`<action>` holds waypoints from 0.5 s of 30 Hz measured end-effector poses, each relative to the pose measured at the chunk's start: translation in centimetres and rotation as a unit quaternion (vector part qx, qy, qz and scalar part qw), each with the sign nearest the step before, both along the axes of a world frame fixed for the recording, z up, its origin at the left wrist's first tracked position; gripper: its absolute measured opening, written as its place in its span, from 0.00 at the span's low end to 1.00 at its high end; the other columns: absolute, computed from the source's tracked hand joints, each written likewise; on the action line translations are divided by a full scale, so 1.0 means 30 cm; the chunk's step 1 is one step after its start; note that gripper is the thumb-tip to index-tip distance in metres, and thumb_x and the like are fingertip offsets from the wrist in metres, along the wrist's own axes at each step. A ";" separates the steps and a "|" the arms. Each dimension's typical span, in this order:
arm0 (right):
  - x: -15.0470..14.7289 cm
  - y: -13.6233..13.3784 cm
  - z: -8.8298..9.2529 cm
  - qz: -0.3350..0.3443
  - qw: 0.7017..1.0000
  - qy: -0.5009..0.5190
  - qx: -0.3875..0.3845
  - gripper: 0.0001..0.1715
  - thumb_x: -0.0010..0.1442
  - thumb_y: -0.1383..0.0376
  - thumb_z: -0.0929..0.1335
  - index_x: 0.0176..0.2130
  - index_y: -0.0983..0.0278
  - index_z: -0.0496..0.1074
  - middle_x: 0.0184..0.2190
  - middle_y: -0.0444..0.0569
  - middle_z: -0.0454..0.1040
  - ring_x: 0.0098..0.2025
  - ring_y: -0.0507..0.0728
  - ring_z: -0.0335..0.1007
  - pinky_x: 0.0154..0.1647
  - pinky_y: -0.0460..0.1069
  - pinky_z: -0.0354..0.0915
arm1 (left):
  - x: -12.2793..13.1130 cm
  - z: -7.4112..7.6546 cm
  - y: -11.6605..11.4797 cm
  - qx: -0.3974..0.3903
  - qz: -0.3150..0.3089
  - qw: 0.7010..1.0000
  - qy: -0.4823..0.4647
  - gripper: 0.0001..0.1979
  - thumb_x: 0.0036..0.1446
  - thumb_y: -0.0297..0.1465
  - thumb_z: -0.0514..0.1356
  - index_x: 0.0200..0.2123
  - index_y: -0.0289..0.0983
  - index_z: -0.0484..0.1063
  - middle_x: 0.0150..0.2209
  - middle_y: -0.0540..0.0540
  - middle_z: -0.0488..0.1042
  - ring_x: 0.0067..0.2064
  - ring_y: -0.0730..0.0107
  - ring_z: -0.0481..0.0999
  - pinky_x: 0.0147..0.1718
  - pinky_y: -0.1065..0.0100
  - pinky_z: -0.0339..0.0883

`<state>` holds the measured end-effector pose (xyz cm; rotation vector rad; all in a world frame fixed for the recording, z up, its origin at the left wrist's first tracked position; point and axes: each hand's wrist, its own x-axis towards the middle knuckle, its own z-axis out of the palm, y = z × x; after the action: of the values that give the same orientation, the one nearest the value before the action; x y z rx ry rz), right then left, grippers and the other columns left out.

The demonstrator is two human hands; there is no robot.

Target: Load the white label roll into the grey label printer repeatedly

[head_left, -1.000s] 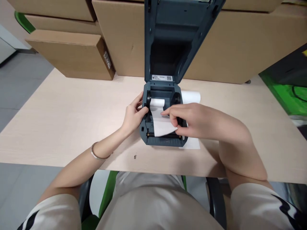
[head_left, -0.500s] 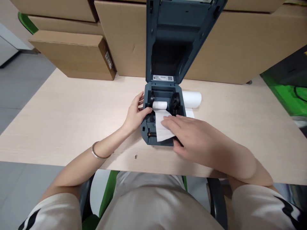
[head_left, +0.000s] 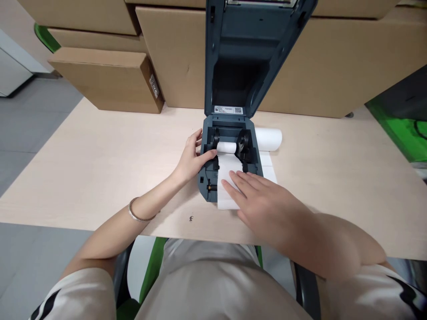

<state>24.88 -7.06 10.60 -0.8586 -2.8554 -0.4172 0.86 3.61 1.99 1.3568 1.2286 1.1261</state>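
A dark blue label printer [head_left: 204, 183] sits on the table with its lid [head_left: 247, 53] raised upright. A small white paper roll [head_left: 227, 147] lies in its bay, and a paper strip [head_left: 227, 182] runs from it over the printer's front edge. My left hand [head_left: 191, 160] grips the printer's left side, thumb by the roll holder. My right hand [head_left: 258, 202] lies flat with fingers stretched out, pressing the strip down at the front of the printer.
A second white paper roll [head_left: 268, 138] lies on the table right of the printer, with a loose sheet [head_left: 269, 166] in front of it. Cardboard boxes [head_left: 110, 80] are stacked along the far table edge. A small dark speck [head_left: 191, 218] lies near the front edge.
My right hand let go of its pinch on the paper, slid toward me and flattened on it. The strip now reaches past the printer's front edge. My left hand stayed put.
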 end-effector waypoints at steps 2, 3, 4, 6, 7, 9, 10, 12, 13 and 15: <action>0.002 -0.013 0.010 -0.006 1.000 0.001 0.001 0.28 0.69 0.74 0.67 0.63 0.76 0.84 0.63 0.69 0.84 0.61 0.69 0.89 0.62 0.59 0.86 | 0.000 0.003 -0.002 0.000 -0.004 1.000 0.001 0.43 0.59 0.44 0.76 0.73 0.44 0.67 0.78 0.34 0.65 0.75 0.37 0.72 0.64 0.45 0.79; 0.005 -0.019 0.016 -0.008 1.000 0.003 0.004 0.28 0.69 0.74 0.67 0.62 0.76 0.84 0.62 0.68 0.85 0.60 0.68 0.90 0.61 0.57 0.86 | 0.001 0.005 -0.003 0.000 -0.007 1.000 0.002 0.43 0.59 0.45 0.76 0.73 0.44 0.68 0.78 0.33 0.65 0.75 0.37 0.72 0.63 0.46 0.79; 0.007 -0.023 0.021 -0.007 1.000 0.002 0.005 0.28 0.69 0.75 0.66 0.62 0.74 0.85 0.61 0.66 0.86 0.58 0.66 0.90 0.61 0.56 0.86 | 0.001 0.006 -0.003 0.000 -0.009 1.000 0.003 0.43 0.59 0.46 0.75 0.73 0.43 0.68 0.78 0.33 0.65 0.75 0.37 0.72 0.63 0.46 0.79; 0.012 -0.029 0.027 -0.006 1.000 0.000 0.006 0.28 0.69 0.76 0.66 0.61 0.72 0.86 0.59 0.63 0.87 0.57 0.64 0.91 0.59 0.54 0.86 | 0.000 0.006 -0.003 0.000 -0.011 1.000 0.004 0.42 0.59 0.46 0.75 0.73 0.43 0.68 0.78 0.33 0.65 0.75 0.37 0.72 0.63 0.47 0.80; 0.012 -0.030 0.026 -0.005 1.000 0.001 0.006 0.28 0.69 0.76 0.65 0.61 0.72 0.86 0.59 0.63 0.87 0.57 0.64 0.91 0.59 0.55 0.86 | -0.001 0.005 -0.003 0.001 -0.011 1.000 0.004 0.41 0.59 0.46 0.75 0.73 0.44 0.68 0.78 0.33 0.65 0.75 0.38 0.71 0.63 0.47 0.80; 0.008 -0.033 0.018 -0.004 1.000 0.004 0.003 0.26 0.70 0.74 0.66 0.61 0.72 0.86 0.60 0.64 0.87 0.57 0.65 0.91 0.58 0.56 0.86 | -0.002 0.000 -0.001 0.001 -0.010 1.000 0.004 0.41 0.60 0.46 0.74 0.73 0.44 0.69 0.78 0.34 0.66 0.76 0.37 0.70 0.64 0.47 0.79; 0.004 -0.034 0.014 -0.005 1.000 0.005 -0.003 0.26 0.71 0.73 0.67 0.61 0.73 0.85 0.60 0.64 0.87 0.57 0.66 0.90 0.58 0.56 0.86 | -0.003 -0.002 -0.001 0.002 -0.010 1.000 0.005 0.41 0.60 0.46 0.74 0.73 0.44 0.69 0.78 0.34 0.66 0.76 0.37 0.70 0.64 0.46 0.79; -0.002 -0.037 0.019 -0.006 1.000 0.014 -0.015 0.23 0.72 0.71 0.69 0.60 0.73 0.86 0.58 0.64 0.88 0.55 0.66 0.90 0.57 0.57 0.86 | -0.003 -0.006 -0.001 0.003 -0.010 1.000 0.006 0.41 0.59 0.47 0.74 0.72 0.44 0.69 0.77 0.34 0.66 0.76 0.36 0.70 0.65 0.46 0.79; -0.001 -0.034 0.031 0.000 0.999 0.023 -0.027 0.21 0.74 0.67 0.70 0.59 0.72 0.87 0.58 0.64 0.88 0.56 0.67 0.90 0.58 0.58 0.85 | -0.002 -0.007 -0.001 0.004 -0.010 1.000 0.004 0.41 0.59 0.47 0.75 0.72 0.45 0.69 0.77 0.34 0.66 0.76 0.37 0.70 0.65 0.46 0.79; 0.014 -0.012 0.078 0.039 0.994 0.055 -0.082 0.20 0.78 0.57 0.71 0.55 0.66 0.88 0.58 0.60 0.89 0.60 0.68 0.88 0.65 0.61 0.82 | 0.002 -0.009 -0.004 0.007 -0.007 1.000 -0.005 0.40 0.60 0.49 0.74 0.72 0.44 0.70 0.77 0.34 0.66 0.75 0.38 0.71 0.65 0.47 0.79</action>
<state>25.29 -7.42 12.93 -0.7647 -2.8390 -0.1232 0.93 3.48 1.71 1.3670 1.2048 1.1308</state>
